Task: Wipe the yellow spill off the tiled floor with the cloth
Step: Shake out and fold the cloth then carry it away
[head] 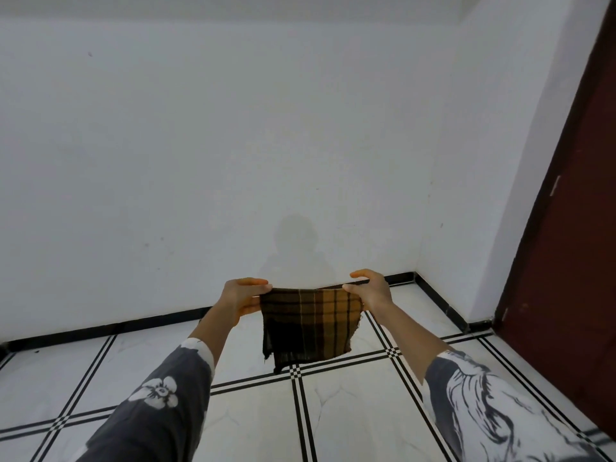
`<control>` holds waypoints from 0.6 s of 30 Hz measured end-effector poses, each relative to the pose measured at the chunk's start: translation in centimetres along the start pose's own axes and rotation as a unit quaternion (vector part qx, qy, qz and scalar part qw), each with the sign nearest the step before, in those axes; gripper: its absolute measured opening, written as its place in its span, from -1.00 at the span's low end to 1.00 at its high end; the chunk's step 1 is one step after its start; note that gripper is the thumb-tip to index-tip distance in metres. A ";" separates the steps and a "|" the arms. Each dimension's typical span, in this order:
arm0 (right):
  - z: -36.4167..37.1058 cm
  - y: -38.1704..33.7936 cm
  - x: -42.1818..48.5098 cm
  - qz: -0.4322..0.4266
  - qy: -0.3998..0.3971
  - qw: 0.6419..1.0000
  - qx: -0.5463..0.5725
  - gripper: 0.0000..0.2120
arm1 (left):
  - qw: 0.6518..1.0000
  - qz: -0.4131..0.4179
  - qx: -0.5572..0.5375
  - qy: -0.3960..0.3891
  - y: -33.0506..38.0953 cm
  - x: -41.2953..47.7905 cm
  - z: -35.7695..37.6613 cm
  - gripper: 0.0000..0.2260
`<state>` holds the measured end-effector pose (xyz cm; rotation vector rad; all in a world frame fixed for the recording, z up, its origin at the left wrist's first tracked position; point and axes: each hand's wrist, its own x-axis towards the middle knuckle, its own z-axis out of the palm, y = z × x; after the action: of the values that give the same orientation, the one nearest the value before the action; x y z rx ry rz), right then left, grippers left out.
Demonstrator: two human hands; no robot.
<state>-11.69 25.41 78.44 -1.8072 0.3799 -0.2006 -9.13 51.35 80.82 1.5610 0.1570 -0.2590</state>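
A brown and yellow checked cloth (310, 325) hangs in the air in front of me, stretched between both hands. My left hand (245, 296) pinches its upper left corner and my right hand (368, 290) pinches its upper right corner. The cloth's lower edge dangles above the white tiled floor (350, 411) with black double lines. No yellow spill shows on the visible tiles.
A white wall (233, 145) with a black skirting strip (100, 330) stands ahead. A dark red door (573, 228) is at the right, past the room's corner. My shadow falls on the wall behind the cloth.
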 end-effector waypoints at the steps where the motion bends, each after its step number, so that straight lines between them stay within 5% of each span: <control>1: -0.1 -0.2 0.1 -0.010 0.007 1.000 -0.017 -0.85 | 1.000 0.003 0.000 -0.001 0.1 -0.1 0.0 -0.69; 8: -0.8 -1.9 0.0 0.002 -0.010 1.000 -0.003 -0.91 | 0.995 0.007 0.082 -0.055 1.1 -0.2 -0.3 -0.63; 18: -1.3 -2.2 0.2 -0.017 -0.037 0.999 -0.029 -0.80 | 0.982 0.066 0.176 0.026 1.6 -0.5 0.0 -0.78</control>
<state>-11.55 24.66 80.88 -1.8734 0.3061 -0.1482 -9.18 51.41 82.51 1.9217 0.0492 -0.1449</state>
